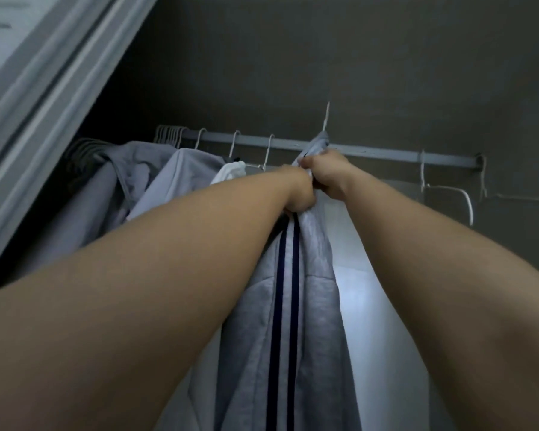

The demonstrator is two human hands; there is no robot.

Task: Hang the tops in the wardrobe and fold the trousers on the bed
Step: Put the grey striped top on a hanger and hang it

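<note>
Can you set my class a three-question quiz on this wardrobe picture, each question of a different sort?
1. True or false: the hook of the hanger carrying the grey striped top already sits on the rail.
2. Which hand grips the top higher up? A) left hand B) right hand
3. Fill in: on the rail to the right of the hands hangs an ______ hanger.

Key
1. False: the hook stands above the rail, not yet on it.
2. B.
3. Empty. The hangers to the left of the hands carry garments.
</note>
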